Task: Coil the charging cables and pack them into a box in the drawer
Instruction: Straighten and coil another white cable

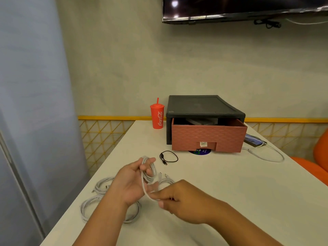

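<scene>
Both hands grip white cable (above pale table).

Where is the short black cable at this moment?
In the head view, the short black cable lies coiled on the white table, just before the open drawer and beyond the left hand.

Left hand gripping white cable coil, right hand pinching its loose end, open drawer behind
</scene>
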